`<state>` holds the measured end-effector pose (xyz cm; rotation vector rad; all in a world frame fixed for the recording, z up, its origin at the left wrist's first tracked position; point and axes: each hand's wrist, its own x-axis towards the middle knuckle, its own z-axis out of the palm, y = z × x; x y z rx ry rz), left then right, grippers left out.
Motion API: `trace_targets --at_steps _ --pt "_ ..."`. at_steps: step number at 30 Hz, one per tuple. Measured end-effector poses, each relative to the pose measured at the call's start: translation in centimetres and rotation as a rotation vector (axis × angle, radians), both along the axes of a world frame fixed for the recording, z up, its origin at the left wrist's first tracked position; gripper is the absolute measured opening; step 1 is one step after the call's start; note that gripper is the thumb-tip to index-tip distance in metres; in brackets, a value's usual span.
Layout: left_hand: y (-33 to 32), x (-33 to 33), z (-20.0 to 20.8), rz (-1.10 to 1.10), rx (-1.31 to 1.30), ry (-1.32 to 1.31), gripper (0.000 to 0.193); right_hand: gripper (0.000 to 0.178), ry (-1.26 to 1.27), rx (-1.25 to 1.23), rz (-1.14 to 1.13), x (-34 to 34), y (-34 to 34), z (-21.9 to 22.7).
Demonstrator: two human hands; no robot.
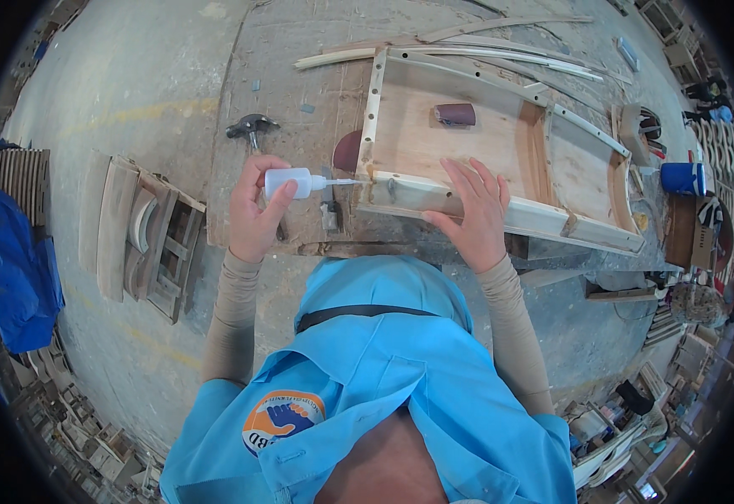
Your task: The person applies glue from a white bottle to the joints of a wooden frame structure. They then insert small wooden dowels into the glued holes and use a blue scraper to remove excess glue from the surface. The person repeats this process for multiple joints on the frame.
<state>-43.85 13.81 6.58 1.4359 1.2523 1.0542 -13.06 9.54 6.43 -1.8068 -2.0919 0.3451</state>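
Observation:
A small white glue bottle (pixel 289 182) with a long thin nozzle is gripped in my left hand (pixel 256 210). It lies nearly level, its tip at the near left corner of a wooden frame (pixel 409 191). My right hand (pixel 474 206) rests on the frame's near rail with fingers spread, holding nothing. The frame has a panel inside, a crosspiece, and holes along its rails. Inside it sits a roll of brown sandpaper (pixel 454 115). A dark red round disc (pixel 347 151) shows partly beside the frame's left end.
A claw hammer (pixel 253 128) lies on the worktable (pixel 299 92), left of the frame. Long wooden strips (pixel 459 46) lie behind it. At the right stands a blue container (pixel 683 178). Wooden parts (pixel 144 227) are stacked on the floor at left, near a blue sheet (pixel 18 269).

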Motion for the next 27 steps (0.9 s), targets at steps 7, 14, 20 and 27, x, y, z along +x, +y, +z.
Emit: trace_targets --at_steps 7,14,20,27 --pt "-0.1 -0.4 -1.1 0.033 -0.028 -0.159 0.019 0.074 0.063 0.017 -0.010 0.2 -0.1 -0.1" --pt "3.2 -1.0 -2.7 0.074 -0.016 -0.437 0.023 0.074 0.085 0.019 -0.011 0.4 -0.1 -0.5" --pt "7.9 -0.3 -5.7 0.175 0.052 -0.052 0.037 0.074 0.078 0.007 -0.006 0.3 -0.1 -0.5" --pt "11.3 1.3 -9.1 0.138 0.160 0.466 0.045 0.071 0.091 -0.010 -0.019 0.3 -0.3 -0.4"
